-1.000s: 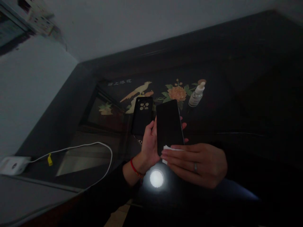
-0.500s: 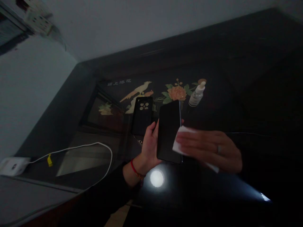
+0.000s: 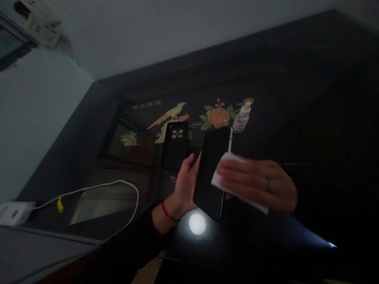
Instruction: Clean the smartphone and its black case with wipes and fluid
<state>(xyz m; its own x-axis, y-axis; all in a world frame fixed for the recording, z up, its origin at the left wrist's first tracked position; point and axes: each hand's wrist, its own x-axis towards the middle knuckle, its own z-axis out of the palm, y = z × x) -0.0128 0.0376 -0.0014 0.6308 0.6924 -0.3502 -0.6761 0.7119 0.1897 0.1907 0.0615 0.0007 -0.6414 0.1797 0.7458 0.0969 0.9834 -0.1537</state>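
Observation:
My left hand (image 3: 184,184) grips a black smartphone (image 3: 211,169) by its left edge, screen up and tilted over the dark table. My right hand (image 3: 258,184), a ring on one finger, presses a folded white wipe (image 3: 222,174) against the right side of the screen, fingers flat along the wipe. A black phone case (image 3: 175,145) with camera cut-outs lies on the table just behind my left hand. A small clear spray bottle (image 3: 241,118) with a white nozzle lies beyond the phone's top edge.
The dark glossy table (image 3: 310,130) carries a painted bird and flower design (image 3: 217,117). A white cable (image 3: 118,185) loops at left to a white charger block (image 3: 14,212). A round lamp reflection (image 3: 197,223) glows below the phone. Pale walls bound the back and left.
My right hand moved with the wipe from the phone's bottom edge up to the right side of the screen. The phone tilted so its top leans rightward.

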